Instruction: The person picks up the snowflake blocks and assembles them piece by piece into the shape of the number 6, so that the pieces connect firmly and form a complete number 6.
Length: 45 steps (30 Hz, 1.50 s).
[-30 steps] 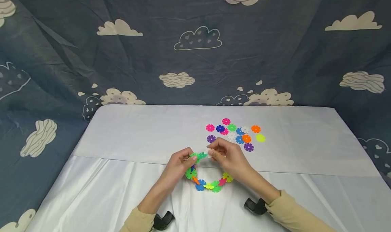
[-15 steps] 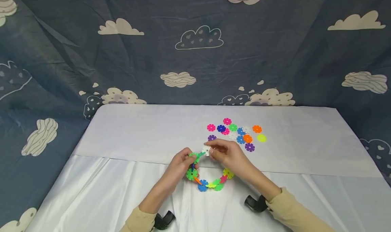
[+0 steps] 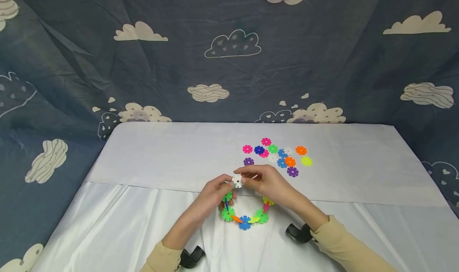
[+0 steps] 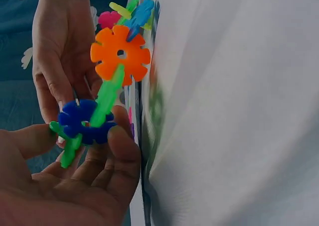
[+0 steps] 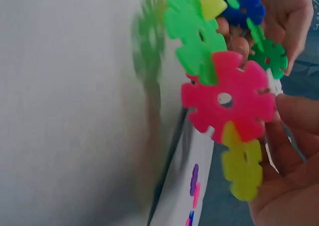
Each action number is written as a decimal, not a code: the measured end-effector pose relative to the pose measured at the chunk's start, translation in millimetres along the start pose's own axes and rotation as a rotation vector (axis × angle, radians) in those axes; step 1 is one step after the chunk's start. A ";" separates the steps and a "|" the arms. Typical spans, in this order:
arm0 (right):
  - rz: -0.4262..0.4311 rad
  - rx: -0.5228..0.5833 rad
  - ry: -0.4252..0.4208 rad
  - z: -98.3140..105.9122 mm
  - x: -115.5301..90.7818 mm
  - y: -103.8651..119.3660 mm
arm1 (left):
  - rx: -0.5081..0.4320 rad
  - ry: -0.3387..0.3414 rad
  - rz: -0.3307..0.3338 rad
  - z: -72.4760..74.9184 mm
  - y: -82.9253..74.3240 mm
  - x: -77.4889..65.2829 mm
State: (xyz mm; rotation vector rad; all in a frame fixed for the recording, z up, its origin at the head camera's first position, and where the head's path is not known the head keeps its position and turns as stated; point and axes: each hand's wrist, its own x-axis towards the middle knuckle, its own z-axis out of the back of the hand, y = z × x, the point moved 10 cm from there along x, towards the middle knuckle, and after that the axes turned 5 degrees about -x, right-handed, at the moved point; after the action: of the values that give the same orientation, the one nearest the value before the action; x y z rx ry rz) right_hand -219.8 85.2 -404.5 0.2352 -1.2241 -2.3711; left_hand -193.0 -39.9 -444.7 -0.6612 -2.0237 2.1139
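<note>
A chain of notched plastic snowflake discs [image 3: 244,225] hangs in a curve below both hands. My left hand [image 3: 209,194] pinches its left end by the green discs [image 3: 227,196]. A white snowflake disc [image 3: 237,183] is pinched in my right hand [image 3: 272,184], close against the left fingertips; whether it is slotted into the chain I cannot tell. In the left wrist view, a dark blue disc [image 4: 75,117] and an orange disc [image 4: 107,42] join through a green one. The right wrist view has a pink disc [image 5: 202,106] above a yellow disc [image 5: 241,178] at the chain's other end.
Loose snowflake discs in several colours lie beyond the right hand, among them an orange disc [image 3: 301,150], a purple disc [image 3: 292,171] and a yellow-green disc [image 3: 306,161]. White cloth [image 3: 143,156] covers the table. A dark cloud-print curtain [image 3: 229,73] hangs behind.
My right hand has brought the white disc leftward to the left hand's fingertips, and its face now shows. The chain's lower part has swung slightly down and to the right.
</note>
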 end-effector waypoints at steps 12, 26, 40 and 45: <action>-0.092 -0.103 -0.077 35.1 -11.2 -22.6 | -0.022 -0.115 0.011 18.6 3.9 0.7; -0.212 -0.338 -0.178 84.3 -46.0 -66.1 | -0.047 -0.112 0.013 18.7 5.1 0.5; -0.248 -0.420 -0.084 90.8 -48.1 -93.8 | -0.060 -0.113 0.014 18.8 7.0 0.6; -0.243 -0.428 -0.073 91.4 -46.4 -95.4 | -0.051 -0.101 0.023 17.6 7.5 0.3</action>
State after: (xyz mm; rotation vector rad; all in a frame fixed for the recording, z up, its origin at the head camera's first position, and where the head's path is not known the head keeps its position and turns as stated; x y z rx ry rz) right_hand -241.5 221.2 -430.2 0.1651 -0.7206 -2.8040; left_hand -198.9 -56.5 -452.2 -0.5987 -2.1387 2.1564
